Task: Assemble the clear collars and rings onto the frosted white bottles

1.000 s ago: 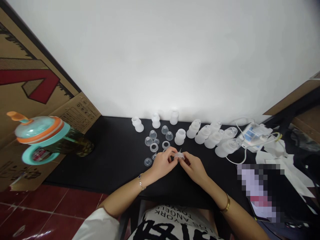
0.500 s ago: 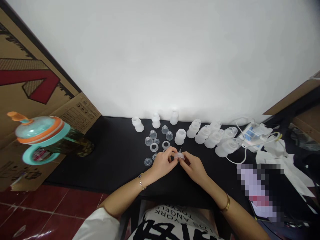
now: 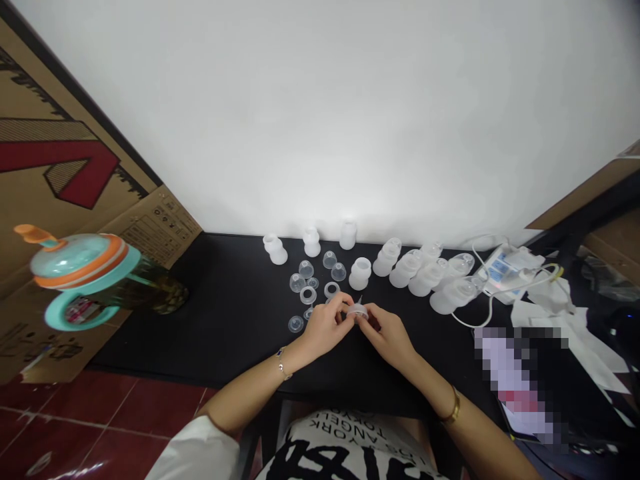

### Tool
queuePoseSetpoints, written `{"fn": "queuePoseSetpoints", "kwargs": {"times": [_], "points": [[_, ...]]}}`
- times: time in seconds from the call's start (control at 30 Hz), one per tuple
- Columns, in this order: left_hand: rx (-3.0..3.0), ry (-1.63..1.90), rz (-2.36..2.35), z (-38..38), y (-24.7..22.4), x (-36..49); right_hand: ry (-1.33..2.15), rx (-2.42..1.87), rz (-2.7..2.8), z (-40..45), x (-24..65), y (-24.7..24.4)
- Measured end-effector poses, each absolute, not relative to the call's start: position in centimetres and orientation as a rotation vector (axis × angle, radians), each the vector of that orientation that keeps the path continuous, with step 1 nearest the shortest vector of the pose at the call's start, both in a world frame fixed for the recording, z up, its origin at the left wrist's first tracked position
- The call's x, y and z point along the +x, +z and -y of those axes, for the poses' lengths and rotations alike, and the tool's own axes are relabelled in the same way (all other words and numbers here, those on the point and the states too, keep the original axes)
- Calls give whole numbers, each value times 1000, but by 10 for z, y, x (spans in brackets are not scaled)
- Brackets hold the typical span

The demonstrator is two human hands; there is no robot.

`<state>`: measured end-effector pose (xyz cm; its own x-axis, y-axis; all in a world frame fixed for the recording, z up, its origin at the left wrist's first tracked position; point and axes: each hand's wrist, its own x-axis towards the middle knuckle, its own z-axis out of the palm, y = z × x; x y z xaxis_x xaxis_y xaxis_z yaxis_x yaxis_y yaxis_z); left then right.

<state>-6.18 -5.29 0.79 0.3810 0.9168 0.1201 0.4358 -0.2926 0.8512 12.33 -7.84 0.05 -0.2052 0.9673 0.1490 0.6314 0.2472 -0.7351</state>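
Note:
Between them, my left hand and my right hand hold a small white ring with a thin clear tip pointing up. Fingers of both hands are closed on its sides. Just beyond it stands an open white bottle. To the left lie clear domed caps, loose white rings and a clear nipple part. My left hand partly covers some of these pieces. More open bottles stand near the wall.
Several capped bottles stand at the right, beside a white cable and power strip. Papers and a blurred-out device lie farther right. A large cup and a cardboard box are at the left.
The ring between my fingers has tilted slightly, and its tip has shifted a little to the left. Both hands are almost where they were.

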Motion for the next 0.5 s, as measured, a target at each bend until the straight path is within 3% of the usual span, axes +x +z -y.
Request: {"fn": "queuePoseSetpoints", "kwargs": {"times": [0.5], "points": [[1870, 816, -1119, 51, 8, -62, 728, -1469, 1861, 79, 123, 0]]}}
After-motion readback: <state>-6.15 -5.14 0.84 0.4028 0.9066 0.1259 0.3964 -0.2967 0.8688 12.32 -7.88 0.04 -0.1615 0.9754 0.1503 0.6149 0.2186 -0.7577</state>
